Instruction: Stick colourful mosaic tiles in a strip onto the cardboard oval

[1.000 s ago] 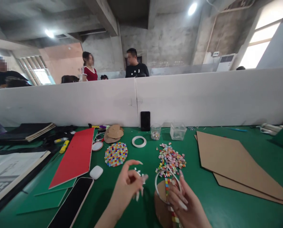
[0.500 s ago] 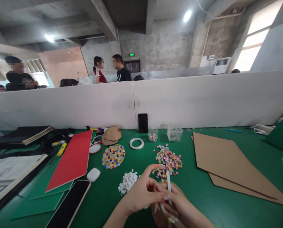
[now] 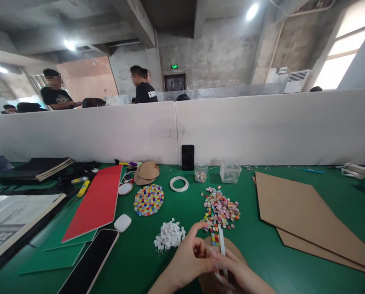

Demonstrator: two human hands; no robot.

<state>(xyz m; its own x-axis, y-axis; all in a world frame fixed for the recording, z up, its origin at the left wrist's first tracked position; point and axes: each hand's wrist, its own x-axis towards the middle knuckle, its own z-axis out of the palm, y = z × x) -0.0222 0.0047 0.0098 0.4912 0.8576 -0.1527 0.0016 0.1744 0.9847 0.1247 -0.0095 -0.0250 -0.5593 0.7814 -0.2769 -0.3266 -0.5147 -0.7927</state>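
- The left hand (image 3: 191,261) is closed, its fingertips pinching the white ring (image 3: 222,244), which stands on edge
- The right hand (image 3: 242,277) grips the same ring from the other side, over a brown card disc (image 3: 235,251)
- Both are low over the green desk (image 3: 262,261), just before the heap of coloured tiles (image 3: 220,208); white scraps (image 3: 169,236) lie to the left

hands (image 3: 197,261) gripping white ring (image 3: 222,244), coloured tiles (image 3: 220,208)
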